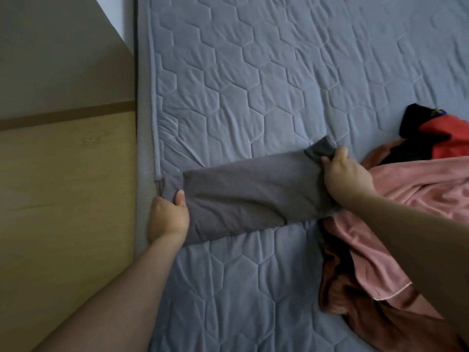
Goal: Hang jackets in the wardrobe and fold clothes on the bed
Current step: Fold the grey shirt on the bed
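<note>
At mid-frame a grey garment (248,196) lay stretched across the bed (253,72), the left hand (168,215) gripping one end at the mattress edge and the right hand (346,174) clamped on the other, fingers curled into the cloth. Folding looked barely begun: pink clothes (406,196) and a red-and-black garment (441,138) at the right edge remained unfolded.

1. Wooden floor (63,199): light-coloured boards, left of the frame, running alongside the mattress edge.
2. Wall (50,47): pale, upper left, meeting the floor at a dark skirting strip (66,114).
3. Lighting dim; finer surface detail cannot be made out.
</note>
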`<control>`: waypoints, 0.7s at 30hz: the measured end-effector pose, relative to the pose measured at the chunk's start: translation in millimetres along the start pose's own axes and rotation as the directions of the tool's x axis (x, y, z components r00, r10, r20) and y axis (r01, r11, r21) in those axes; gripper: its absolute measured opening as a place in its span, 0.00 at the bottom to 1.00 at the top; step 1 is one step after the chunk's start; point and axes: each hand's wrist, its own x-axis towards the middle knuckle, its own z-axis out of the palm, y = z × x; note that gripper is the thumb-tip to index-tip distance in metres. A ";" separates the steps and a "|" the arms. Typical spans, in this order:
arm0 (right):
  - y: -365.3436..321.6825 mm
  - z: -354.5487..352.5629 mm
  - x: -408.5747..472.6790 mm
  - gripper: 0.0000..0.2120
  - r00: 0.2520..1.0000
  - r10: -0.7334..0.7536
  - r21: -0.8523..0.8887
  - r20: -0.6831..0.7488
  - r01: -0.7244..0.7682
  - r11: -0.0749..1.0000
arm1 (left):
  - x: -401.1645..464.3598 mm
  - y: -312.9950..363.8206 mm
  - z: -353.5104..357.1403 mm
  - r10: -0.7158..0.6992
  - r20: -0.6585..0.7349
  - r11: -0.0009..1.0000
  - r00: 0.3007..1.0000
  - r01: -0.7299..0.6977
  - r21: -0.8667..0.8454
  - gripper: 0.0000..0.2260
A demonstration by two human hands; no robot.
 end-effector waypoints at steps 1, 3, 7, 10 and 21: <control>1.7 -6.0 6.5 0.16 0.997 -0.070 -0.033 -0.040 0.068 0.997 | 5.0 -0.4 -3.1 0.080 -0.006 0.997 0.997 -0.080 0.007 0.24; 3.6 -8.3 18.1 0.16 0.988 -0.140 -0.087 -0.058 0.135 0.987 | 12.1 -8.6 -9.5 0.209 -0.026 0.977 0.978 -0.208 0.048 0.22; 0.3 17.0 21.3 0.20 1.000 0.003 -0.104 -0.006 -0.003 0.995 | 11.1 -28.1 -8.0 0.149 0.030 0.986 0.988 -0.150 0.065 0.23; -6.8 31.9 -2.1 0.31 0.984 0.057 -0.137 -0.167 -0.080 0.987 | 18.6 -15.8 -0.6 0.091 0.086 0.993 0.992 -0.084 -0.089 0.35; -161.9 99.6 -220.6 0.49 0.802 -0.514 -0.092 0.306 0.562 0.822 | 49.3 -50.0 -52.2 0.120 0.535 0.882 0.836 0.157 -0.444 0.07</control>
